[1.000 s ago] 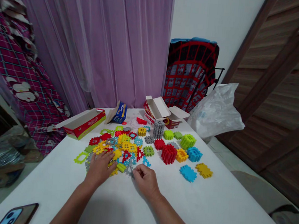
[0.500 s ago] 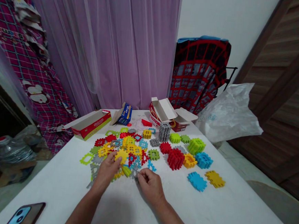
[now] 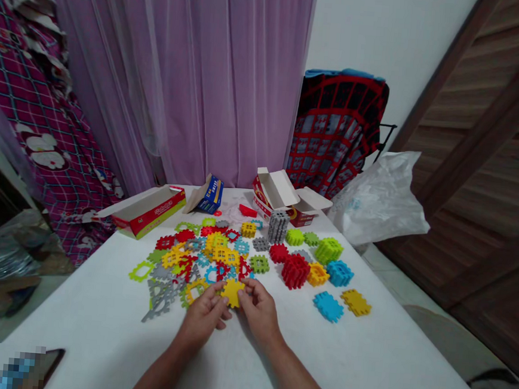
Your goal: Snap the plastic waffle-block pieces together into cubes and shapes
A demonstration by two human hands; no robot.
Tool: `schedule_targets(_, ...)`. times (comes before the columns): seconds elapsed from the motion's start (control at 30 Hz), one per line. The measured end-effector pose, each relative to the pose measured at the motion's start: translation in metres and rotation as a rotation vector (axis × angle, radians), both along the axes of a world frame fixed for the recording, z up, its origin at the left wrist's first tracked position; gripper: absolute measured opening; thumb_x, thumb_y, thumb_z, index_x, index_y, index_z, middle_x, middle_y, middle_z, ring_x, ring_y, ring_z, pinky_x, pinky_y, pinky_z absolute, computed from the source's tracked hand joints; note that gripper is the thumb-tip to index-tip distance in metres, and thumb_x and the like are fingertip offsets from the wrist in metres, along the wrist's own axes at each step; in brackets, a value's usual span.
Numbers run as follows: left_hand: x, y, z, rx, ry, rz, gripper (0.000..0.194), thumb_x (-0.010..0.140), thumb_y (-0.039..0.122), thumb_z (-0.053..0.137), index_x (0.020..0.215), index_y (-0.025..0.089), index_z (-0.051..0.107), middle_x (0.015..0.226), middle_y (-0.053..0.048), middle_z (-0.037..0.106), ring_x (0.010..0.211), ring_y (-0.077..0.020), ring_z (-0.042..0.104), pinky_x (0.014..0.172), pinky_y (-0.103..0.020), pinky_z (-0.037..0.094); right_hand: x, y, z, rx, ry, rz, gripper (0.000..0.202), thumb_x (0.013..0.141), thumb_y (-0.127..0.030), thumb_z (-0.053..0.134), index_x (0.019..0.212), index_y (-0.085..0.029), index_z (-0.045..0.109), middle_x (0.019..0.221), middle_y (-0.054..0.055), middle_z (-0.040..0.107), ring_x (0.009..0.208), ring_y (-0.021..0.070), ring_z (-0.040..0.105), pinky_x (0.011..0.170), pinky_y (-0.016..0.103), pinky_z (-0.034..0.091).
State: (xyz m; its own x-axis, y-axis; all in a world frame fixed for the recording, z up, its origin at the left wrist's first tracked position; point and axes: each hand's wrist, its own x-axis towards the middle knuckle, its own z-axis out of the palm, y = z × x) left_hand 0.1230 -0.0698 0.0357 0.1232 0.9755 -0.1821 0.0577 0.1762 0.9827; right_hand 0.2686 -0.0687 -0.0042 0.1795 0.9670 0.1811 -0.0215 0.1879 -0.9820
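Note:
Between my two hands, near the table's front, is a yellow notched tile. My left hand pinches its left edge, and my right hand grips its right edge. Just beyond lies a mixed pile of notched pieces, with yellow window pieces on top and grey pieces at its left. Right of the pile stand a grey stack, a red stack, a green stack and a blue stack. A flat blue tile lies beside a dark yellow one.
Open boxes line the back: a red and green one, a blue one and a red and white one. A white plastic bag is at the right edge. A phone lies front left.
My left hand has moved right and toward me with the yellow tile. My right hand has come onto the tile's right edge. The view has shifted slightly to the right.

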Motion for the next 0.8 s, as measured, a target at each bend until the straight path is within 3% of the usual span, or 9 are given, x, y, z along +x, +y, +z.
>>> schedule_targets(0.17, 0.006, -0.006, 0.004, 0.056, 0.089, 0.038, 0.056, 0.061, 0.061, 0.066, 0.098, 0.019, 0.059, 0.059, 0.003, 0.061, 0.052, -0.0157, 0.060, 0.038, -0.022, 0.041, 0.000, -0.002, 0.007, -0.026, 0.024, -0.041, 0.033, 0.079, -0.043, 0.059, 0.097, -0.018, 0.068, 0.073, 0.000, 0.062, 0.060, 0.0127, 0.055, 0.056, 0.025, 0.046)
schedule_targets(0.33, 0.003, -0.001, 0.005, 0.032, 0.119, 0.066, 0.051, 0.063, 0.064, 0.064, 0.086, 0.019, 0.061, 0.045, 0.007, 0.055, 0.032, -0.0086, 0.042, 0.035, -0.021, 0.034, 0.002, -0.011, 0.015, 0.089, -0.284, -0.052, 0.034, 0.079, -0.030, 0.058, 0.110, -0.020, 0.067, 0.086, 0.002, 0.065, 0.064, 0.0124, 0.057, 0.062, 0.025, 0.049)
schedule_targets(0.43, 0.001, 0.001, 0.006, 0.015, 0.096, 0.064, 0.049, 0.061, 0.063, 0.066, 0.080, 0.019, 0.062, 0.044, 0.006, 0.055, 0.033, -0.0085, 0.044, 0.036, -0.020, 0.033, 0.003, -0.017, 0.015, 0.229, -0.526, -0.022, 0.051, 0.070, -0.027, 0.069, 0.120, -0.021, 0.062, 0.106, 0.007, 0.065, 0.088, 0.0179, 0.063, 0.078, 0.029, 0.053)
schedule_targets(0.53, 0.002, 0.001, 0.009, 0.002, 0.099, 0.055, 0.046, 0.058, 0.060, 0.068, 0.077, 0.018, 0.063, 0.047, 0.005, 0.057, 0.036, -0.0092, 0.047, 0.037, -0.020, 0.035, 0.008, -0.021, 0.014, 0.266, -0.695, 0.005, 0.067, 0.068, -0.027, 0.073, 0.132, -0.022, 0.053, 0.115, 0.009, 0.063, 0.103, 0.0220, 0.061, 0.088, 0.033, 0.052)
schedule_targets(0.8, 0.005, -0.003, 0.007, -0.012, 0.126, -0.006, 0.047, 0.053, 0.055, 0.071, 0.083, 0.019, 0.065, 0.059, 0.001, 0.064, 0.055, -0.0159, 0.061, 0.039, -0.021, 0.039, 0.026, -0.027, 0.029, 0.120, -0.874, 0.055, 0.064, 0.069, -0.028, 0.075, 0.130, -0.026, 0.057, 0.114, 0.005, 0.061, 0.098, 0.0201, 0.063, 0.084, 0.030, 0.053)
